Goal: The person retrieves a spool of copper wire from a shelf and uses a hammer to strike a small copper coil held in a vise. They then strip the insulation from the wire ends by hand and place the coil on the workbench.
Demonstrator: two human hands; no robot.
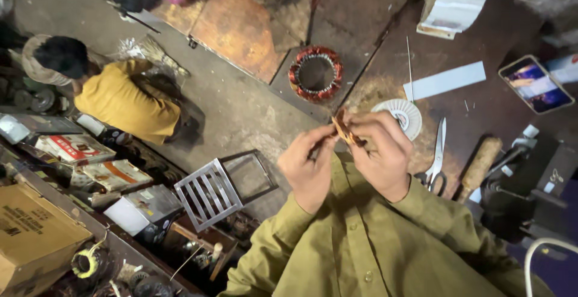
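Up close to the chest of the olive-green shirt point(367, 243), both hands meet around a small bundle of copper-coloured wire point(344, 131). The left hand point(309, 164) pinches the bundle's lower end between thumb and curled fingertips, while the right hand point(380, 152) closes over its upper end from the other side, fingers bent tight; the wire shows only in the narrow gap between the two grips. Just beyond the right hand, partly hidden by its knuckles, lies a white ribbed plastic disc point(404, 114) on the dark rusty metal floor point(475, 101). Near the right wrist sit steel scissors with dark handles point(437, 158) and a worn wooden handle point(480, 161). Farther out rests a round motor stator wound with reddish copper coils point(315, 73), a long white paper strip point(447, 81) and a phone with a lit screen point(535, 84). Well apart on the left, another person in a yellow shirt point(123, 99) crouches beside cardboard boxes point(36, 237) and a grey metal grille point(208, 193).
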